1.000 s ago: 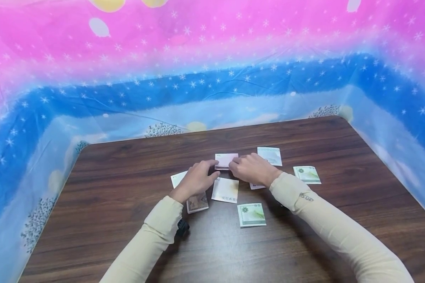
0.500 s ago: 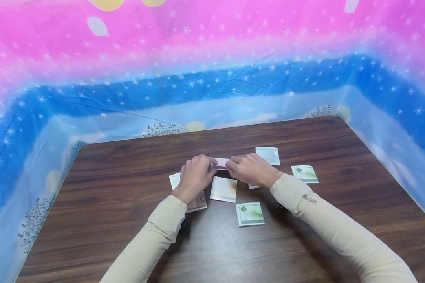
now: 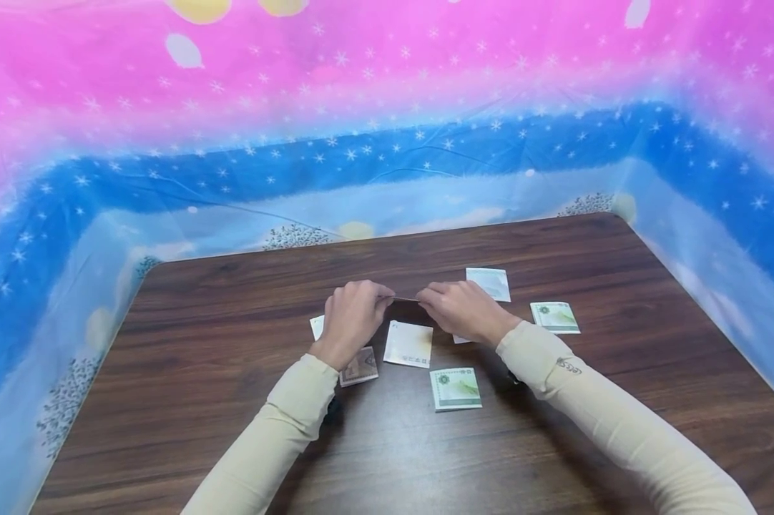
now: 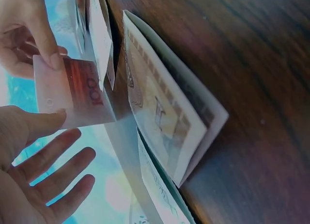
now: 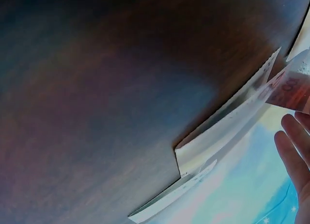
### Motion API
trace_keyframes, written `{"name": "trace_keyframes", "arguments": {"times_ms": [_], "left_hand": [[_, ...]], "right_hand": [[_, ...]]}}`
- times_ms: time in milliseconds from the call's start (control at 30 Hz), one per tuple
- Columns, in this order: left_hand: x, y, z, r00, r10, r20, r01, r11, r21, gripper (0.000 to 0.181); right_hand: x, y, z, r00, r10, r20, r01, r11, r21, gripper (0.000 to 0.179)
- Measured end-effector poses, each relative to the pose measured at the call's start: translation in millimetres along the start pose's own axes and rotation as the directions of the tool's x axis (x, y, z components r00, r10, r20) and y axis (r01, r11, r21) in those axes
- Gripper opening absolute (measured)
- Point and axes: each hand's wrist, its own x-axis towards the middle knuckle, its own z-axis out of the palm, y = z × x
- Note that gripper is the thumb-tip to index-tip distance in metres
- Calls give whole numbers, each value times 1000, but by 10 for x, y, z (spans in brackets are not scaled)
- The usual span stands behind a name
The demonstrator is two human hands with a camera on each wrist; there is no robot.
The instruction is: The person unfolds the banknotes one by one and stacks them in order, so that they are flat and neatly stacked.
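Both hands hold a red banknote (image 4: 80,95) printed with 100. In the head view it appears almost edge-on, above the table. My left hand (image 3: 351,315) pinches one end between thumb and index finger; its other fingers are spread in the left wrist view. The opposite end is pinched by my right hand (image 3: 464,309). Below the left hand lies a folded brown banknote (image 3: 359,367), and a pale one (image 3: 317,327) is mostly covered by that hand. A folded whitish banknote (image 3: 409,344) lies between the wrists on the near side.
The dark wooden table (image 3: 232,429) also bears a green folded banknote (image 3: 456,390) in front. Two more, a pale green one (image 3: 488,284) and a green one (image 3: 556,317), lie at the right. A pinkish corner (image 3: 461,339) shows under the right hand. A patterned cloth (image 3: 374,157) hangs behind.
The red banknote has tilted from showing its pale face to nearly edge-on. My left hand has moved slightly in and now pinches its end. The other notes stay where they were.
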Motion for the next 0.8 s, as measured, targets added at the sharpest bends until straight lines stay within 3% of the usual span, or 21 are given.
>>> {"name": "trace_keyframes", "arguments": {"times_ms": [233, 433, 633, 800], "left_hand": [[-7, 30, -35, 1000, -6, -22, 4, 996, -84, 13], [-27, 71, -99, 998, -59, -25, 52, 970, -236, 11], [-90, 98, -140, 993, -117, 14, 112, 900, -421, 11], [-187, 114, -169, 984, -170, 63, 175, 801, -572, 13]], "right_hand": [[-32, 30, -40, 993, 45, -105, -35, 995, 91, 13], [-37, -6, -158, 979, 162, -123, -128, 960, 250, 14], [-71, -72, -254, 952, 291, -98, -225, 878, 422, 10], [-87, -169, -303, 927, 368, -67, -272, 786, 555, 13]]}}
